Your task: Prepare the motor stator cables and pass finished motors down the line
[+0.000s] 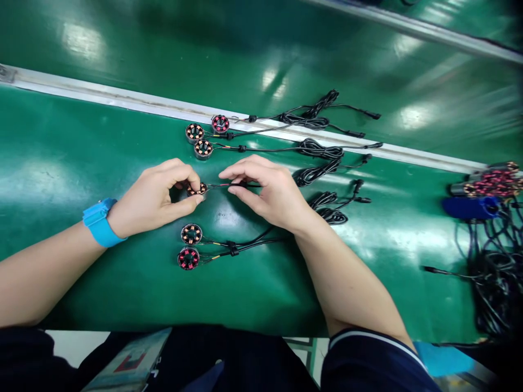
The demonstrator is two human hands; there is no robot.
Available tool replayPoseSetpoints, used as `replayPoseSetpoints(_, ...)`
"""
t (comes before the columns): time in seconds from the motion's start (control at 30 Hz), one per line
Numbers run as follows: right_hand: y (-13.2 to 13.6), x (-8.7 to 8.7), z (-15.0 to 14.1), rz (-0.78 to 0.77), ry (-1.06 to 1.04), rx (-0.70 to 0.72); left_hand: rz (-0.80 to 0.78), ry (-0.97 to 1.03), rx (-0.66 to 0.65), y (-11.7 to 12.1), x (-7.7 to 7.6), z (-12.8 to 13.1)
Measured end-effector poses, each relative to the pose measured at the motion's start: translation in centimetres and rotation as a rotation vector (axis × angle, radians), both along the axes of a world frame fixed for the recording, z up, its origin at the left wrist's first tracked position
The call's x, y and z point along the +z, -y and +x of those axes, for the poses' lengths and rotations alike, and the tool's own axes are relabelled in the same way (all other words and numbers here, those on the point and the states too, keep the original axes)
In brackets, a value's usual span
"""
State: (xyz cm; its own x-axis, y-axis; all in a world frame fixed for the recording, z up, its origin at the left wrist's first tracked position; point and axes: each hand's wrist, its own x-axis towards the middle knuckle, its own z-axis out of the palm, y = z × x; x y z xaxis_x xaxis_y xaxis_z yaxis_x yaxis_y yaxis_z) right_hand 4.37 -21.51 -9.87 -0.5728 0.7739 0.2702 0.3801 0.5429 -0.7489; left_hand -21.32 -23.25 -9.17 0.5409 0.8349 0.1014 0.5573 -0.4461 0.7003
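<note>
Between the thumb and fingers of my left hand (169, 190) is a small ring-shaped motor stator (198, 189) with copper windings. Thin wires lead from it rightward to a black cable (253, 185). My right hand (265, 188) closes round that cable near the wires, its index fingertip standing off; the exact grip is partly hidden. Nearer my body lie a copper-wound stator (192, 234) and a red-wound stator (188, 258), their cables running right beneath my right forearm. Farther off are two copper-wound stators (203, 148) and one red-wound stator (220, 124).
Coiled black cables (321, 158) with end plugs lie right of the stators on the green bench (134, 288). A pale metal strip (122, 99) crosses behind. At far right are a blue cylinder (469, 208), stacked stators (496, 179) and a cable heap (498, 277).
</note>
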Motion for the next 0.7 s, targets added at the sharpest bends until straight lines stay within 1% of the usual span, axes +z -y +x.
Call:
replayPoseSetpoints(0.03,0.1,0.0,-0.1,0.030,-0.016,-0.011,-0.027,0.021,-0.007,-0.1,0.1,0.0)
replayPoseSetpoints(0.1,0.3,0.0,-0.3,0.109,-0.018,-0.034,-0.025,0.034,-0.013,-0.1,0.2,0.0)
replayPoseSetpoints(0.2,0.8,-0.4,-0.7,0.265,0.090,-0.079,0.083,-0.032,-0.007,0.2,0.4,0.3)
replayPoseSetpoints(0.27,1.2,-0.7,-1.0,0.336,0.160,-0.113,0.157,-0.078,-0.007,0.5,0.5,0.4)
replayPoseSetpoints(0.4,1.4,-1.4,-1.5,0.343,0.187,-0.127,0.271,-0.115,-0.040,1.0,0.4,0.6)
replayPoseSetpoints(0.47,1.4,-1.5,-1.5,0.356,0.173,-0.120,0.303,-0.144,-0.055,1.1,0.3,0.6)
replayPoseSetpoints(0.57,1.4,-1.5,-1.6,0.396,0.152,-0.121,0.285,-0.164,-0.067,1.2,0.3,0.6)
replayPoseSetpoints(0.7,1.6,-1.6,-1.6,0.453,0.104,-0.138,0.176,-0.093,-0.059,1.2,0.6,0.6)
